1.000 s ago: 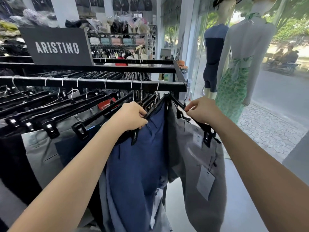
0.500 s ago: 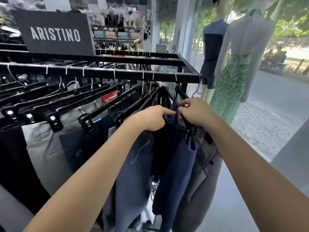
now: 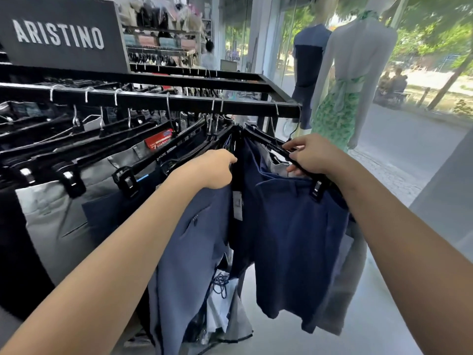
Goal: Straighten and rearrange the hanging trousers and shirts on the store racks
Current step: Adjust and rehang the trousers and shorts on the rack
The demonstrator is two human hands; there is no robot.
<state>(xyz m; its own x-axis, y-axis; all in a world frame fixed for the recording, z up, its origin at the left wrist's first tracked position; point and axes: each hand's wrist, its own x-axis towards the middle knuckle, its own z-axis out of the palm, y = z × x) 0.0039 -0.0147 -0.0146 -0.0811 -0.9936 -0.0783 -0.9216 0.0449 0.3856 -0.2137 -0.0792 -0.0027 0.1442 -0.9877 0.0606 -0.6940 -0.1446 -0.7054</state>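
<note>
Right hand (image 3: 311,156) pinching the black clip hanger (image 3: 289,156) of navy trousers (image 3: 294,234) at the rack (image 3: 158,102) end; left hand (image 3: 217,170) curled into neighbouring blue trousers (image 3: 189,242); likely risk: hook slipping off, clips releasing under a tug.

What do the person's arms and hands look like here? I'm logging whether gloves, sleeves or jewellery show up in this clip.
Both arms are bare from the frame edge down to the wrist, with no sleeve in view. The left hand and right hand wear no gloves. No watch, bracelet or ring shows on either wrist or on the visible fingers.
</note>
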